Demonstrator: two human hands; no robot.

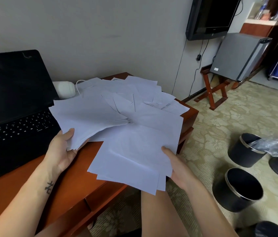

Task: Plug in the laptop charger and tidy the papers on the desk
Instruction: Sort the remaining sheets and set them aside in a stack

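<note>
Left hand (63,151), grip clenched on a fanned paper bundle (87,120), thumb on top, just above the wooden surface (32,177). Right hand (177,166) pinches a few loose sheets (134,156) at their right edge, overhanging the surface front. Behind: open laptop (15,108) far left, white charger brick (64,88) beside its screen, scattered papers (145,89) on the surface. Black bins (237,189) on the floor, right.
</note>
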